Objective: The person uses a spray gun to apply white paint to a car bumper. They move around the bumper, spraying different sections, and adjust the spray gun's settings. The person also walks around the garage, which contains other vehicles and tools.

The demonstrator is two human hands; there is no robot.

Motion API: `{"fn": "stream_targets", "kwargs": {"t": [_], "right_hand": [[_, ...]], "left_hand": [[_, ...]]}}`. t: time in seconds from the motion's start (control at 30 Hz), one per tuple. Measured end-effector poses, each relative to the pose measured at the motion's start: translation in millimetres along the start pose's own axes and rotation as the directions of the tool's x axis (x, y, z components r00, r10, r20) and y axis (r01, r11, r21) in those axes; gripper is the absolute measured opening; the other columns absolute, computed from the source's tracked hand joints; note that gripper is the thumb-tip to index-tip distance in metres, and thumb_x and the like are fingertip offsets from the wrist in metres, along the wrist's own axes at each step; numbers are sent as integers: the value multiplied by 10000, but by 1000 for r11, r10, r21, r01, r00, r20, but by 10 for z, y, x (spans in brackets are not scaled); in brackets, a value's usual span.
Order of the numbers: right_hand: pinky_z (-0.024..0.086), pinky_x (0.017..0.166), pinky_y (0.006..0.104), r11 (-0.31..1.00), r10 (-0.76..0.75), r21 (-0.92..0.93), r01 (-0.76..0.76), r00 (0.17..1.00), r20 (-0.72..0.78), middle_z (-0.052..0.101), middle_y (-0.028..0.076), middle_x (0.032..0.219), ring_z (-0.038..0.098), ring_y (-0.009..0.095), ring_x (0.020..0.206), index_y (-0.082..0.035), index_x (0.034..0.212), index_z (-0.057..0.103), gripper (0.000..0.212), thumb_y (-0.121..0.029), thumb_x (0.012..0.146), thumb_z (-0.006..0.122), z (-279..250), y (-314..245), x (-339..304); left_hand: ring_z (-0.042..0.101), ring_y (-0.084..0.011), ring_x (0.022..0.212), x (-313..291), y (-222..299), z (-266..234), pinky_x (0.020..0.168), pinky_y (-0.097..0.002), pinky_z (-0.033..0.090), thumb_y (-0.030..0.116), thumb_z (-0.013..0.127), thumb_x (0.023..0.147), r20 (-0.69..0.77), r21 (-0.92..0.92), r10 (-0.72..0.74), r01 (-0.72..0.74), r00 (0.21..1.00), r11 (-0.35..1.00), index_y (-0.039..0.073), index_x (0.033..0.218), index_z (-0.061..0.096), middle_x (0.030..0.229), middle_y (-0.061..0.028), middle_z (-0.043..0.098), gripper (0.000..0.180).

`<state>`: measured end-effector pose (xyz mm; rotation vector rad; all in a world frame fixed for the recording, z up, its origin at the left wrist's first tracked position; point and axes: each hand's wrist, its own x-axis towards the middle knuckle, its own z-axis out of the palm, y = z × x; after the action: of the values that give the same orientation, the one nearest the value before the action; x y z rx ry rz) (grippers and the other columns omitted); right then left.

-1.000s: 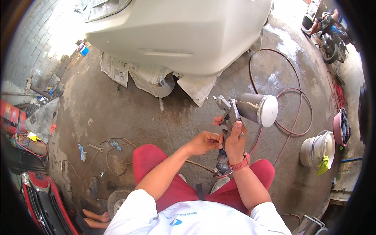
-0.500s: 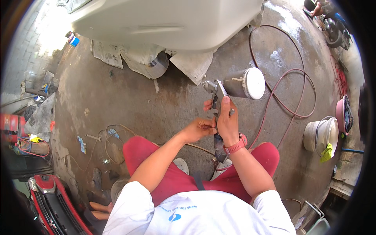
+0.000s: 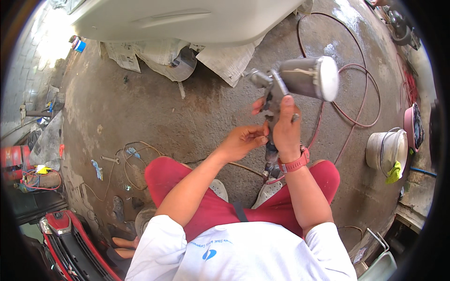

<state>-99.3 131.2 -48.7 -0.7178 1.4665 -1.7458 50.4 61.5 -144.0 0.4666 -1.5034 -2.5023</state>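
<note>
A metal spray gun with a grey cup under a white lid is in my right hand, whose fingers wrap round the handle. The gun's nozzle end points away from me, and the cup lies tilted toward the right. My left hand is closed, thumb and fingertips pinched against the side of the gun's handle; the exact part between them is hidden. A red hose joins the bottom of the handle near my shoe. Ahead is a pale car body panel with masking paper hanging beneath it.
The red hose loops over the concrete floor on the right. A white bucket with a yellow-green cloth and a pink basin stand farther right. At left lie a wrench, a thin hose and a red-black car grille. Another person's limbs show lower left.
The spray gun has come up and slightly right, looking larger, with both hands moving along with it. The whole view has shifted a little. Both hands keep their grip.
</note>
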Motion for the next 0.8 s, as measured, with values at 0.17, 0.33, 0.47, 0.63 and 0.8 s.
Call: {"fn": "stream_targets", "kwargs": {"t": [0.17,0.33,0.47,0.63,0.8], "right_hand": [[505,549,271,986,-157,-95,135,948,-277,765,141,1138,731,185,988,17,1283,660,716,-610,1167,335,-73,-175,39],[491,509,278,978,-205,-108,179,923,-325,763,177,1120,747,222,968,39,1233,677,785,-663,1144,337,-29,-187,81],[535,620,296,995,-102,-36,97,975,-199,756,150,1079,727,205,935,33,1228,678,730,-615,1163,348,103,-171,22],[550,792,300,993,-116,-7,116,992,48,744,105,1058,684,153,891,-15,1502,559,618,-523,1174,430,384,-125,9],[555,848,327,996,-85,48,79,985,150,745,108,1021,687,153,892,10,1551,530,656,-517,1173,431,451,-200,66]], "left_hand": [[693,-119,1176,89,40,50,1032,-315,573,244,705,1098,-96,59,1,5,995,998,37,1403,682,1249,-48,744,369],[705,-128,1172,75,24,-12,1033,-323,581,330,688,1107,-137,113,-22,38,990,993,24,1402,684,1226,-51,753,426],[694,-103,1081,69,2,-42,969,-307,576,308,673,1115,-204,100,-39,61,978,993,8,1320,701,1146,-32,749,364],[583,-76,862,100,-55,-70,808,-284,509,108,593,1070,-284,209,63,-2,957,978,42,1037,664,953,21,660,102],[544,-79,824,118,-93,-76,783,-283,483,69,555,1031,-347,406,192,-38,918,913,54,973,630,905,33,624,97]]}}
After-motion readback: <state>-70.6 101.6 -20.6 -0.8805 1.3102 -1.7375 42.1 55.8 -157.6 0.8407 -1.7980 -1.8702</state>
